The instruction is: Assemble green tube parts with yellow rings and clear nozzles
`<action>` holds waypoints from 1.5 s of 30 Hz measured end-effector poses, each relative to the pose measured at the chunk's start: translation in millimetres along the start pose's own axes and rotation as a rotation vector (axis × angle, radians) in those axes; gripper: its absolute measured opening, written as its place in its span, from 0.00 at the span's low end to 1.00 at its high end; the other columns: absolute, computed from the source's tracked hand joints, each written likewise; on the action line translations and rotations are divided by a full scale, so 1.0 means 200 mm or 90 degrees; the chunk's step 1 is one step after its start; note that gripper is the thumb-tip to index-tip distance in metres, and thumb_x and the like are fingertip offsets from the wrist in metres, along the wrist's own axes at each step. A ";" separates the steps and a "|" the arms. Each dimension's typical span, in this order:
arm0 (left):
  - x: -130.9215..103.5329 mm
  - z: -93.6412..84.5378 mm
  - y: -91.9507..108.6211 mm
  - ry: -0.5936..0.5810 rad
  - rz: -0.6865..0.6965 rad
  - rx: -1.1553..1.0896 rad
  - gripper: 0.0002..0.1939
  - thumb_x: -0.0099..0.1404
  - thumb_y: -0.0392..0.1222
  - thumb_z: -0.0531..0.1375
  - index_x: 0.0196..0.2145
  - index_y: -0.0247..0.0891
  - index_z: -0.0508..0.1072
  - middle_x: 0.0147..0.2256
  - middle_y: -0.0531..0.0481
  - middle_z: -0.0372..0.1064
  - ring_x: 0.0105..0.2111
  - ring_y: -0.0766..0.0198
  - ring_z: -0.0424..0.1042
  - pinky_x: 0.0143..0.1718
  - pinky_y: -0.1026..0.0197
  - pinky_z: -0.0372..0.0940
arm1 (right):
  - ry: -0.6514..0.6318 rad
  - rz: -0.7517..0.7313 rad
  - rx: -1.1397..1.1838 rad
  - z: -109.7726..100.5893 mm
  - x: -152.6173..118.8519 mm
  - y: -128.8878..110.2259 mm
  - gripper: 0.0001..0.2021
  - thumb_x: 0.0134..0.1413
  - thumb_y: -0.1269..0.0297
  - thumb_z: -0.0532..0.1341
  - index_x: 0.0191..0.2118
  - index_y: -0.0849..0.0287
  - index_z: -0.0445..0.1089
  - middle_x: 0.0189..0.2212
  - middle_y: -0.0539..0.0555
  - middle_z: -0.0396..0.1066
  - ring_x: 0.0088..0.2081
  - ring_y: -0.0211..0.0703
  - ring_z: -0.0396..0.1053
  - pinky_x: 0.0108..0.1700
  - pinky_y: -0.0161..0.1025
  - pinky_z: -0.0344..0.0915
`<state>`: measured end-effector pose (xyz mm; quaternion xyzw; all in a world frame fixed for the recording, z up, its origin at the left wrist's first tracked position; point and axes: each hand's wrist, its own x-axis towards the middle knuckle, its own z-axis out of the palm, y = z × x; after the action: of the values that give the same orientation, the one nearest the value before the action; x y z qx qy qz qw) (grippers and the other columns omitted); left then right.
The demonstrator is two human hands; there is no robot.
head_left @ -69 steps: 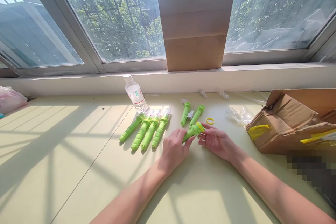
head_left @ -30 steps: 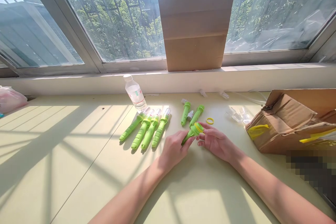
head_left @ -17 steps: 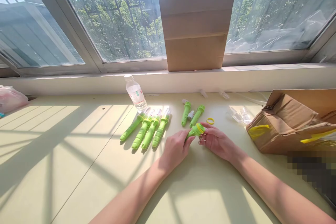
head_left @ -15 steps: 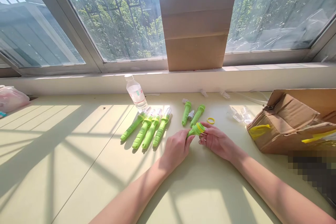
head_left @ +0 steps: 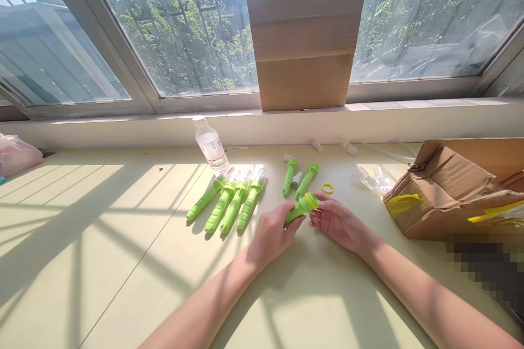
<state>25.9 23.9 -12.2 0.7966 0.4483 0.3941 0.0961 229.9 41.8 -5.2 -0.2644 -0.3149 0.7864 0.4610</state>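
Observation:
A green plastic handle (head_left: pixel 300 211) is held tilted above the table, its wide end up and to the right. Around its body my left hand (head_left: pixel 273 229) is closed. At the wide end, where a yellow ring (head_left: pixel 313 200) encircles it, the fingers of my right hand (head_left: pixel 338 223) pinch the rim. Just beyond lie two more green handles (head_left: pixel 308 180), a small clear-and-grey cap piece (head_left: pixel 297 179) and a loose yellow ring (head_left: pixel 327 188). Left of my hands, several green handles with clear tips (head_left: pixel 250 199) rest side by side.
A clear water bottle (head_left: pixel 212 147) stands behind the row of handles. At right is an open cardboard box (head_left: pixel 442 202) with yellow strips. Clear plastic pieces (head_left: pixel 381 179) lie beside the box. A pinkish plastic bag (head_left: pixel 18 154) sits at far left, and windows line the back.
The held handle has shifted in my left hand, and more of its body now shows between thumb and fingers. My right hand stays at the ringed end. The things on the table have not moved.

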 end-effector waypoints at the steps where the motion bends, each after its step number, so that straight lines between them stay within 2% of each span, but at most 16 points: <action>1: 0.00 -0.01 0.00 -0.008 -0.001 -0.013 0.10 0.71 0.47 0.57 0.46 0.41 0.71 0.29 0.51 0.75 0.25 0.62 0.72 0.27 0.61 0.65 | -0.013 -0.003 -0.008 0.00 0.00 0.00 0.11 0.53 0.65 0.68 0.44 0.53 0.76 0.33 0.49 0.73 0.31 0.38 0.67 0.39 0.40 0.66; 6: 0.01 -0.03 0.02 -0.047 -0.013 -0.060 0.12 0.72 0.46 0.56 0.47 0.39 0.73 0.30 0.51 0.75 0.26 0.65 0.72 0.28 0.63 0.65 | -0.042 0.006 -0.016 0.00 -0.01 -0.01 0.14 0.54 0.65 0.67 0.47 0.52 0.76 0.38 0.51 0.75 0.33 0.40 0.69 0.41 0.42 0.67; 13: 0.04 -0.03 0.03 -0.040 -0.041 -0.048 0.11 0.73 0.45 0.56 0.46 0.40 0.74 0.37 0.48 0.78 0.34 0.60 0.76 0.35 0.61 0.69 | 0.011 0.013 -0.001 -0.01 0.01 -0.01 0.14 0.52 0.66 0.69 0.45 0.53 0.76 0.32 0.48 0.74 0.30 0.37 0.67 0.38 0.40 0.66; 21: 0.03 -0.03 0.03 -0.047 -0.016 -0.038 0.12 0.74 0.46 0.54 0.50 0.42 0.72 0.41 0.46 0.78 0.37 0.58 0.77 0.37 0.59 0.70 | 0.037 0.011 0.005 -0.01 0.01 -0.01 0.13 0.50 0.67 0.71 0.43 0.55 0.77 0.27 0.46 0.70 0.27 0.34 0.64 0.35 0.37 0.64; 31: 0.03 -0.03 0.04 -0.058 -0.073 -0.040 0.12 0.71 0.47 0.58 0.48 0.40 0.72 0.31 0.52 0.75 0.29 0.63 0.73 0.31 0.63 0.65 | 0.022 0.003 -0.009 -0.02 0.01 -0.01 0.11 0.49 0.65 0.72 0.40 0.54 0.79 0.23 0.47 0.70 0.26 0.35 0.64 0.34 0.37 0.63; 35: 0.03 -0.03 0.04 -0.037 -0.084 -0.025 0.17 0.67 0.50 0.63 0.49 0.41 0.69 0.33 0.53 0.75 0.25 0.65 0.70 0.28 0.62 0.63 | 0.010 0.004 -0.013 -0.02 0.01 -0.01 0.11 0.49 0.66 0.72 0.41 0.54 0.79 0.26 0.48 0.71 0.26 0.35 0.64 0.34 0.37 0.64; 37: 0.03 -0.02 0.03 -0.025 -0.074 -0.023 0.16 0.66 0.50 0.64 0.47 0.42 0.68 0.34 0.53 0.75 0.24 0.65 0.70 0.27 0.62 0.63 | 0.001 0.003 -0.017 -0.02 0.01 -0.01 0.11 0.49 0.66 0.72 0.41 0.55 0.79 0.27 0.48 0.71 0.26 0.35 0.64 0.35 0.37 0.64; 41: 0.01 -0.01 0.00 0.010 -0.008 -0.024 0.09 0.69 0.47 0.61 0.43 0.43 0.67 0.30 0.53 0.73 0.24 0.64 0.70 0.25 0.63 0.62 | -0.011 0.003 -0.018 -0.03 0.01 -0.01 0.11 0.51 0.66 0.71 0.42 0.54 0.79 0.25 0.47 0.70 0.26 0.35 0.64 0.35 0.36 0.64; 45: 0.00 0.00 -0.01 0.038 0.031 0.001 0.08 0.71 0.47 0.60 0.43 0.42 0.68 0.28 0.54 0.73 0.23 0.63 0.70 0.24 0.62 0.62 | 0.000 -0.004 -0.015 -0.01 0.01 -0.01 0.11 0.50 0.66 0.71 0.42 0.55 0.79 0.26 0.48 0.70 0.28 0.36 0.65 0.35 0.37 0.66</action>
<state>24.9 25.6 -13.2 0.7951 0.4314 0.4200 0.0724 232.5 44.6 -5.2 -0.2687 -0.3249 0.7811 0.4606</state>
